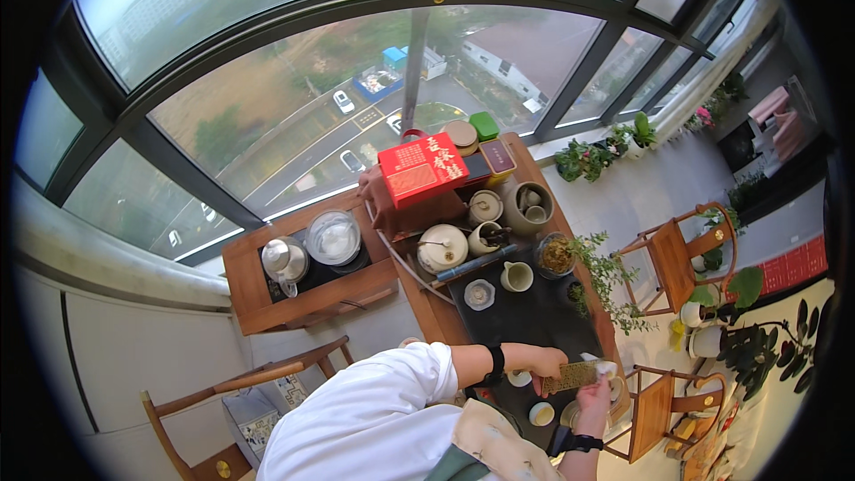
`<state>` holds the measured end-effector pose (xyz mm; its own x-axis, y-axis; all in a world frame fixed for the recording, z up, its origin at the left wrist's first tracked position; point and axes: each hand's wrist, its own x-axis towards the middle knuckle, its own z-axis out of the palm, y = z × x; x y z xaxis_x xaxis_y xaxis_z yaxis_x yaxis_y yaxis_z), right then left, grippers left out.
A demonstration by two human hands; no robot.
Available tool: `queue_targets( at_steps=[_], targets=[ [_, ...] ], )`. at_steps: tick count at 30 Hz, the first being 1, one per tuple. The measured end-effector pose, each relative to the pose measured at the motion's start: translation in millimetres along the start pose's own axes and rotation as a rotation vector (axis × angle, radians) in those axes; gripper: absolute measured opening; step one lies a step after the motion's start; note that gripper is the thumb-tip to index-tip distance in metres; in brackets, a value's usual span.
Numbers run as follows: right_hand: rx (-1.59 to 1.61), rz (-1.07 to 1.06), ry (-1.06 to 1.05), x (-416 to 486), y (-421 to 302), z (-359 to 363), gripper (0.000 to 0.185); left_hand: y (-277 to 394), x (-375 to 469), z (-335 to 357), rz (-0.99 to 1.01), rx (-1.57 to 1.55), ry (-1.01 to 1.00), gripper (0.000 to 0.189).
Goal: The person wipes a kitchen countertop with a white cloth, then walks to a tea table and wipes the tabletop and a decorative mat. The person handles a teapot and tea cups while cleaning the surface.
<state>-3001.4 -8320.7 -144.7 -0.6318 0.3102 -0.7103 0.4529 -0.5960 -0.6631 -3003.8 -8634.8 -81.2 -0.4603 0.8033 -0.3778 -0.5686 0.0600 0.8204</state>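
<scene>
Near the right end of the black tea tray, my left hand grips the near end of a flat, gold-patterned rectangular piece. My right hand holds a white crumpled cloth or tissue at the far end of that piece. A small white teacup is beside my left hand, partly hidden. Below the piece stands another cup with pale liquid. Farther up the tray are a cream pitcher and a clear glass dish.
A lidded teapot, a rolled blue mat and a large stoneware bowl stand beyond the tray. A glass kettle and a glass bowl are on the left side table. A trailing plant overhangs the right edge.
</scene>
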Motion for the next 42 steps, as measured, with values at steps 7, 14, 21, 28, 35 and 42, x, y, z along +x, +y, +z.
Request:
queue_targets(
  at_steps=[7,14,21,28,35,42],
  targets=[
    [0.104,-0.209,-0.054,-5.3,-36.3,-4.2,0.024,18.1,-28.9,-11.2,0.071,0.042,0.052,0.023],
    [-0.008,-0.176,-0.19,-68.9,22.6,38.1,0.035,13.1,-20.6,-13.3,0.132,-0.144,0.143,0.02],
    [-0.157,-0.027,-0.478,-113.0,50.6,63.5,0.037,11.4,-8.4,-5.8,0.11,-0.127,0.128,0.025],
    [-0.048,0.234,-0.348,-102.8,42.2,78.8,0.04,12.1,-12.6,0.8,0.042,0.019,-0.004,0.026],
    [0.051,-0.111,-0.137,-58.2,-9.0,72.2,0.035,15.1,-19.3,-3.1,0.077,0.076,0.003,0.018],
    [0.006,0.179,-0.196,-67.1,32.8,70.8,0.032,17.3,-10.5,-4.2,0.041,0.179,0.045,0.026]
  ],
)
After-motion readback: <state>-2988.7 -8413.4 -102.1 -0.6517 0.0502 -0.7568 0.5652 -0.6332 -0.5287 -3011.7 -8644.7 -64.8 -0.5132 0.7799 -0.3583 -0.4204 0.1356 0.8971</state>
